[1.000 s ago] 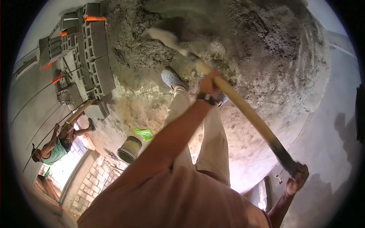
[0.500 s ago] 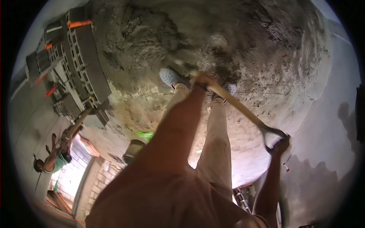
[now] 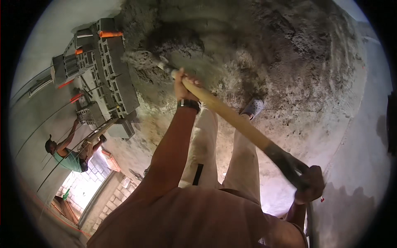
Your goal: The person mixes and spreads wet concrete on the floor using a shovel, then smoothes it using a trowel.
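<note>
A shovel with a wooden shaft (image 3: 231,119) and a dark D-shaped handle slants across my body. My left hand (image 3: 186,86), with a dark watch on the wrist, is wrapped round the lower shaft. At the handle end, my right hand (image 3: 310,184) is closed on the grip. Just beyond my left hand lies the shovel's lower end, by wet grey mortar (image 3: 178,43) spread on the floor. The blade blends into the grey mix, so I cannot make out its outline. My light clog (image 3: 254,108) stands at the edge of the mix; the other foot is mostly hidden.
Hollow concrete blocks (image 3: 108,70) are piled at the left, with an orange pipe (image 3: 111,34) on them. Beyond them a person in a green top (image 3: 68,159) reaches toward the pile. A pale wall (image 3: 351,165) rises at the right.
The shovel's lower end and my left hand have swung left and away from me. My right hand has come lower and nearer. The other person has raised an arm toward the blocks.
</note>
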Tool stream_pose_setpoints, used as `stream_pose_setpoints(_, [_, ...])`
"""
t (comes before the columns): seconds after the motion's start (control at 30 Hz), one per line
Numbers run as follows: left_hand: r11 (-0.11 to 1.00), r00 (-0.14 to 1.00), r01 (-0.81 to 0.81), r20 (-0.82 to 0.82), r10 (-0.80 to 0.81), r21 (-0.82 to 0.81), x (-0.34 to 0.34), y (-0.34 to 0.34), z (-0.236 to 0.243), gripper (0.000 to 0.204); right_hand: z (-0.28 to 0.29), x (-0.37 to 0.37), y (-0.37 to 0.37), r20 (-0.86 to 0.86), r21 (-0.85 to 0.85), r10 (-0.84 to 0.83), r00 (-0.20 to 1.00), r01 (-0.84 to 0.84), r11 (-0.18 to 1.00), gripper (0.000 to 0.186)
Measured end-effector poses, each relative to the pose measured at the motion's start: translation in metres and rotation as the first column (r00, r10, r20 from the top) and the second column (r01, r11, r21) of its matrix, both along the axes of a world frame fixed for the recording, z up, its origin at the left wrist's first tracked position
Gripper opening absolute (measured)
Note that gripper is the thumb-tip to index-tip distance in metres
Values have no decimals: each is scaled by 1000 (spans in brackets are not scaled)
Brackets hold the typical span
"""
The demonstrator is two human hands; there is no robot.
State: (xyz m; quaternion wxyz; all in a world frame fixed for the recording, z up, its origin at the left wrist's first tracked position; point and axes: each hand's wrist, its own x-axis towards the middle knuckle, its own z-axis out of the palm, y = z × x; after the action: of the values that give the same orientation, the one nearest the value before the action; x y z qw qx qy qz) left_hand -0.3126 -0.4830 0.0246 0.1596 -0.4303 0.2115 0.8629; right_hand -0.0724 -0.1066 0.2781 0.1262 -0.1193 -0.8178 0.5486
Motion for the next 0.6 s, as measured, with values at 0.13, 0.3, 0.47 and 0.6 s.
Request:
stream_pose_setpoints(0.13, [689, 856, 514, 365, -367, -511, 17, -9, -56, 24, -49, 2, -26, 267, 95, 542, 797, -581, 808, 33])
stream_pose_setpoints(0.3, [928, 888, 342, 374, -267, -149, 95, 101, -24, 17, -45, 129, 48, 404, 70, 203, 892, -251, 965, 24])
stream_pose_setpoints(0.47, [938, 889, 297, 305, -340, 181, 201, 239, -56, 17, 23, 262, 125, 759, -403, -318, 568, 794, 456, 40])
stream_pose_setpoints(0.6, [864, 740, 413, 448, -502, 287, 266, 294, -74, 20, 52, 271, 122, 671, 294, -740, -51, 934, 202, 41])
